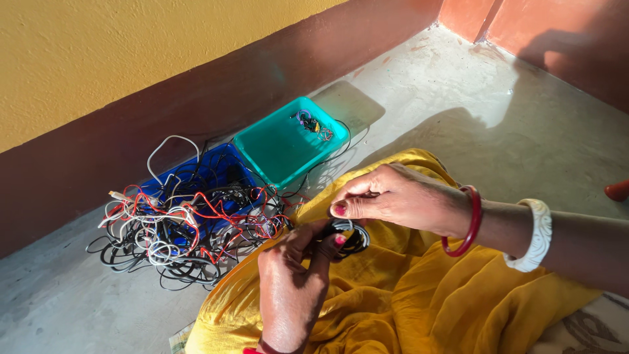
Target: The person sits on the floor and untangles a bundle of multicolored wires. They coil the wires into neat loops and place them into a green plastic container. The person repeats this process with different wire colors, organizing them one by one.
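Note:
My left hand [290, 282] rises from the bottom of the view and grips a small coiled bundle of black and white cable [350, 235] between thumb and fingers. My right hand [393, 196] comes in from the right, wearing a red bangle and a white bangle, and pinches the top of the same coil with its fingertips. Both hands hover over a yellow cloth [406, 295] across my lap. To the left lies a tangled heap of black, white and red cables [187, 223], spilling out of a blue bin [216, 172].
A teal plastic bin [282, 147] stands beside the blue one against the wall, with a few small items in its far corner. The floor is grey concrete. A wall, yellow above a dark red base, runs along the left and back.

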